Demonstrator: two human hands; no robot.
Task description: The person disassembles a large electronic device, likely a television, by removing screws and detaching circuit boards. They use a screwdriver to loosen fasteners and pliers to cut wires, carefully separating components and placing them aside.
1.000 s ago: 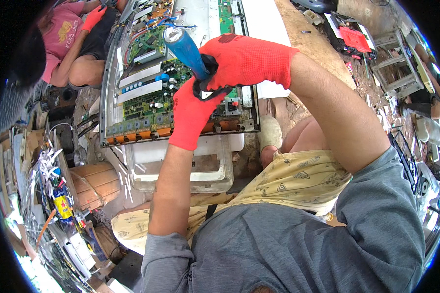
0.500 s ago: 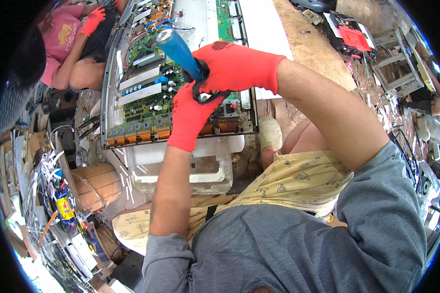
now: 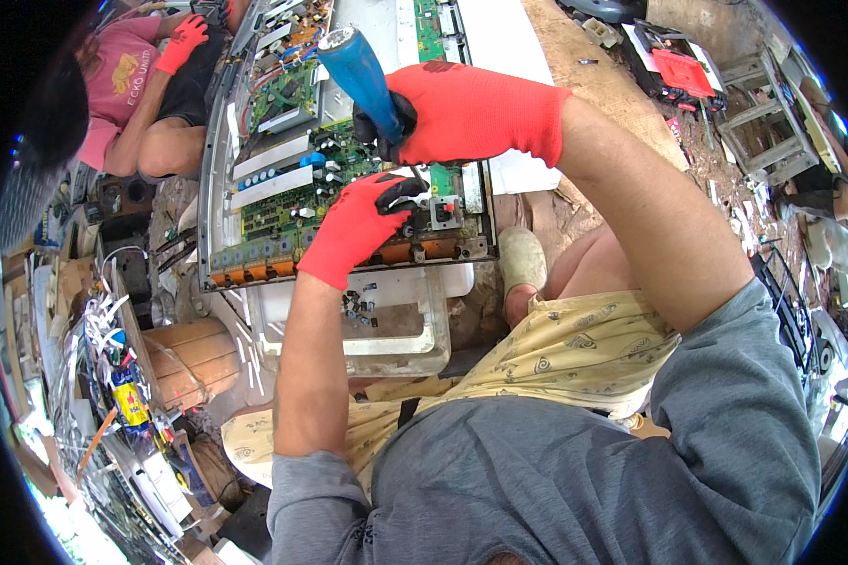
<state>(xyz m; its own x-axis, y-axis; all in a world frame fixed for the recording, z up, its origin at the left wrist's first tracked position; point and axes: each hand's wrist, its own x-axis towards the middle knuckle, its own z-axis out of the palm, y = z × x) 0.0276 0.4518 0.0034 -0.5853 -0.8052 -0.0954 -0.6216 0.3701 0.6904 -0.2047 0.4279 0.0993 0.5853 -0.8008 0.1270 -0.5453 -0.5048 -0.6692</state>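
Note:
My right hand [image 3: 462, 113], in a red glove with black fingertips, is wrapped round the thick blue handle of a screwdriver [image 3: 356, 80]. The handle leans up and to the left, and a short piece of its dark shaft shows below the fist. My left hand [image 3: 358, 221], gloved alike, rests over the near part of a green circuit board [image 3: 278, 212]. Its black fingertips are curled together beside the shaft; what they grip is hidden. The board sits in an opened flat panel chassis [image 3: 485, 221]. A small metal bracket [image 3: 445, 214] lies just right of my left fingertips.
Below the chassis's near edge is a pale frame [image 3: 396, 353] with several small dark pieces [image 3: 360, 306] inside. At far left sits another person [image 3: 127, 89] with a red glove. A brown cylinder [image 3: 193, 363] and scrap stand at left; a toolbox [image 3: 683, 75] lies at right.
My hands have come apart: the right one rose slightly rightward with the screwdriver, the left one dropped toward the near edge. Small dark pieces under that edge now show.

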